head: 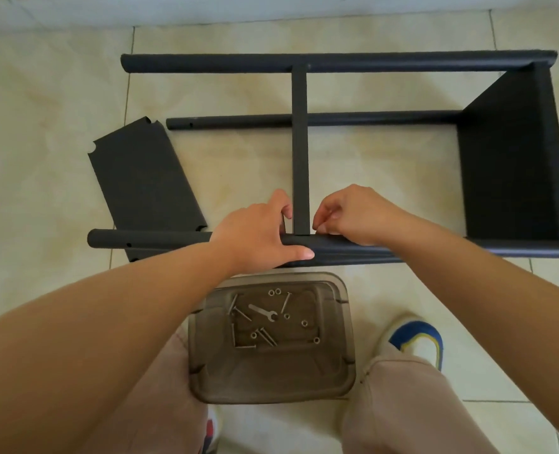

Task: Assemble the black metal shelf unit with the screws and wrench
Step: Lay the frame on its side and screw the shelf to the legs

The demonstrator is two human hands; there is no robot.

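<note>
On floor tiles (pixel 369 165), black shelf frame (pixel 337 62) (half-built); left hand (pixel 258 235) grips tube, right hand (pixel 353 216) fingers pinched.

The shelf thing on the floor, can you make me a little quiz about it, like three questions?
1. True or false: the wrench is in the person's right hand.
2. Where are the loose screws? A) in the plastic tub B) on the floor tiles C) on the flat panel
3. Fill in: the left hand holds the near ____ of the shelf frame.

Key:
1. False, the wrench lies in the tub.
2. A.
3. Pole; the thumb runs along its near side, by the middle shelf.
</note>
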